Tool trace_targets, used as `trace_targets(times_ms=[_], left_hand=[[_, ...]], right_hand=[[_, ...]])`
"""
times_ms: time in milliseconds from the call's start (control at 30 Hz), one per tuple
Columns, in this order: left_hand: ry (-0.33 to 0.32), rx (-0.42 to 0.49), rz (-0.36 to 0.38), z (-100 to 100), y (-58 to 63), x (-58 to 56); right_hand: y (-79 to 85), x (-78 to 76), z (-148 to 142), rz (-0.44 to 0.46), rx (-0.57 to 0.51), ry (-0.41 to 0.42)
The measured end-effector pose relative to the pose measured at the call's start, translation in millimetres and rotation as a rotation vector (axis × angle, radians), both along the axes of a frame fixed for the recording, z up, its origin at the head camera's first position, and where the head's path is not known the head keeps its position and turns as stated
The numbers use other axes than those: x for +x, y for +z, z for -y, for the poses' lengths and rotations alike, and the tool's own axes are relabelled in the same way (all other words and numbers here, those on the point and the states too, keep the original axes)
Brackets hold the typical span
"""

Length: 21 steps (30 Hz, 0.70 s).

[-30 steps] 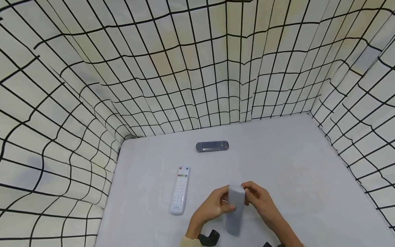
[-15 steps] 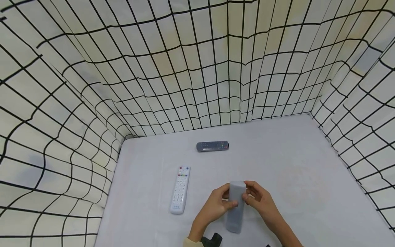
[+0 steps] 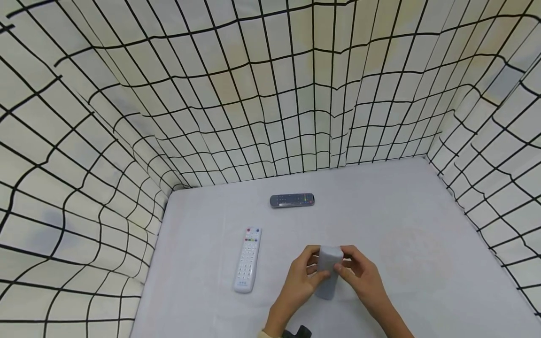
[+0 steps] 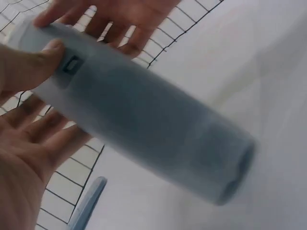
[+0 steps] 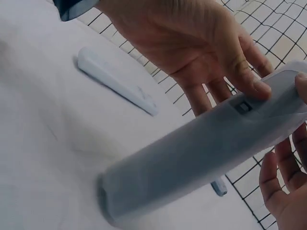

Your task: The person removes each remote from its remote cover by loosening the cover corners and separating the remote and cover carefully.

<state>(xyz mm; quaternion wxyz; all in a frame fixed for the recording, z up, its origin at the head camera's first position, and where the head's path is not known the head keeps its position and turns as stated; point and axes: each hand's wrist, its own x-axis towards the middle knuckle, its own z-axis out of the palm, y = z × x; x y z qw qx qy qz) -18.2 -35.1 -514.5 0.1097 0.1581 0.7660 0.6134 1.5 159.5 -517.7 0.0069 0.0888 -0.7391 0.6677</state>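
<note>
A: What does the head view show?
B: A person's left hand (image 3: 301, 280) and right hand (image 3: 364, 278) share a gray remote (image 3: 330, 257), held between them over the near part of a white table (image 3: 380, 213). Left thumb and fingers pinch it from one side; right thumb and fingers pinch its upper corner from the other.
A: And around them?
B: A white remote (image 3: 247, 260) lies left of the hands, buttons up. A dark remote (image 3: 292, 200) lies crosswise farther back, before a grid-patterned wall (image 3: 291, 94).
A: From the left wrist?
B: The gray remote slants across, upper end in the grip. The left thumb rests beside a small black mark (image 4: 73, 64), fingers parted beneath. Whether the lower end touches the table, I cannot tell.
A: The right wrist?
B: Right thumb tip on the upper end, fingers curved and parted below. The white remote lies beyond; another remote (image 5: 219, 187) shows only its tip.
</note>
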Motion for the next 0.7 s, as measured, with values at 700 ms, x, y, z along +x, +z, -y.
trace_targets(times_ms=[700], left_hand=[[0.174,-0.204,-0.564,-7,-11.6,0.4]], right_hand=[[-0.9,-4.4,5,-0.180,0.064,-0.042]])
